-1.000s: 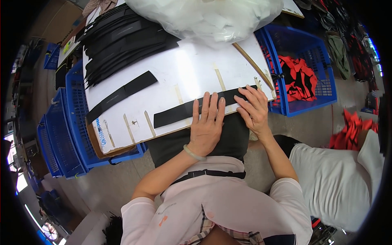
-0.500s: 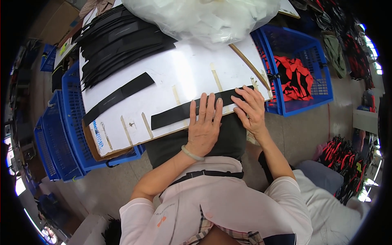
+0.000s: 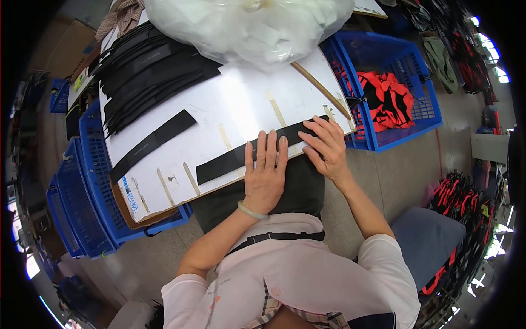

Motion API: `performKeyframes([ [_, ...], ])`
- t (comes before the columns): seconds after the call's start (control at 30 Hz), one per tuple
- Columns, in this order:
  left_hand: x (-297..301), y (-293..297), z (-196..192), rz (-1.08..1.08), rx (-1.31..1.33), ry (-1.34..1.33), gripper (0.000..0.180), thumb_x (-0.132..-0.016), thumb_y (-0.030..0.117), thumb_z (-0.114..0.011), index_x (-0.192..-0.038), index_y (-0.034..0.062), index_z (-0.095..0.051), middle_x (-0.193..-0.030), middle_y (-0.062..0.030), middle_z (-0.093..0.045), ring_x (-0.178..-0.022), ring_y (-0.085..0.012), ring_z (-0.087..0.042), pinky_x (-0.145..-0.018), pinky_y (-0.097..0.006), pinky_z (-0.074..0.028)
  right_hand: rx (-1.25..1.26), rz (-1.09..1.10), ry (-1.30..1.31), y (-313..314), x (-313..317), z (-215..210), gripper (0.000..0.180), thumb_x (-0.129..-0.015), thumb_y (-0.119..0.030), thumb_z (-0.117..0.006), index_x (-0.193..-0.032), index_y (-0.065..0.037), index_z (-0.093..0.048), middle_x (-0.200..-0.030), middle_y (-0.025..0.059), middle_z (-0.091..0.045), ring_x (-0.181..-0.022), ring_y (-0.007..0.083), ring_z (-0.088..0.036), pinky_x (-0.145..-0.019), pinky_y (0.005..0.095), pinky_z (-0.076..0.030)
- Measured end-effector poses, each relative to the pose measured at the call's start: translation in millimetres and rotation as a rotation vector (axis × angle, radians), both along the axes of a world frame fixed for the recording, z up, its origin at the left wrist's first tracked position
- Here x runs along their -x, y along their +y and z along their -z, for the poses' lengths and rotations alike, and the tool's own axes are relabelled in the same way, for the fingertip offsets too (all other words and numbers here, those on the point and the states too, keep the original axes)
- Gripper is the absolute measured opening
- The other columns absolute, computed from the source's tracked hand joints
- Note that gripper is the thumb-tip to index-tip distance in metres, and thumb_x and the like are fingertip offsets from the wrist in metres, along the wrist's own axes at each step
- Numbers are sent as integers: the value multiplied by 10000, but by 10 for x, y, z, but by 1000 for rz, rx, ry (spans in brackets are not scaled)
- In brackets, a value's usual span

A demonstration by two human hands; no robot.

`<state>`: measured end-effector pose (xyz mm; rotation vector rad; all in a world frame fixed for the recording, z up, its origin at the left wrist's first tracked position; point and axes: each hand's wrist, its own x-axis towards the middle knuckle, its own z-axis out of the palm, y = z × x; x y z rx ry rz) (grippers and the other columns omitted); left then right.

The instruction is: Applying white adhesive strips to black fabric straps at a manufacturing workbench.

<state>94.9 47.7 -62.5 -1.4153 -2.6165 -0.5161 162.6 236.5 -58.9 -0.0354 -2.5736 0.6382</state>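
Note:
A black fabric strip [image 3: 223, 165] lies flat along the near edge of the white tabletop [image 3: 219, 109]. My left hand [image 3: 265, 174] rests on its middle, fingers stretched out and pointing away from me. At the strip's right end, my right hand [image 3: 325, 149] lies with its fingers spread over the fabric. Neither hand grips anything. Farther left is a second black strip [image 3: 153, 141], lying at a slant by itself. Behind it, a pile of overlapping black strips [image 3: 159, 71] covers the far left of the table.
A clear plastic bag of white material [image 3: 252, 27] sits at the table's far side. By the right edge lies a wooden stick [image 3: 322, 90]. A blue crate [image 3: 430, 118] with red and black fabric [image 3: 386, 101] stands to the right; more blue crates [image 3: 90, 170] stand left.
Table and crates sit slightly further left in view as the head shifts. My left hand has slid a little leftward along the strip; the right hand stays at its right end.

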Motion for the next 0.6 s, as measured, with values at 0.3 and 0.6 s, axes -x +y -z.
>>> performKeyframes([
  [0.3, -46, -44, 127, -27, -126, -76, 537, -881, 143, -502, -1395, 12, -416, -1413, -193, -422, -1311, -355, -403, -1105, -512, -266, 179, -394, 22, -635, 749, -431, 283, -689, -148, -760, -951, -69, -689, -980, 65, -642, -1016, 261, -578, -941, 405, -397],
  [0.6, -24, 3, 70, -40, -101, -80, 517, -926, 187, -421, -1427, 65, -390, -1441, -166, -391, -1353, -342, -364, -1103, -493, -278, 193, -683, -316, -1168, 1394, -150, 168, -632, -142, -781, -705, -68, -648, -678, 19, -591, -729, 210, -518, -758, 338, -373],
])
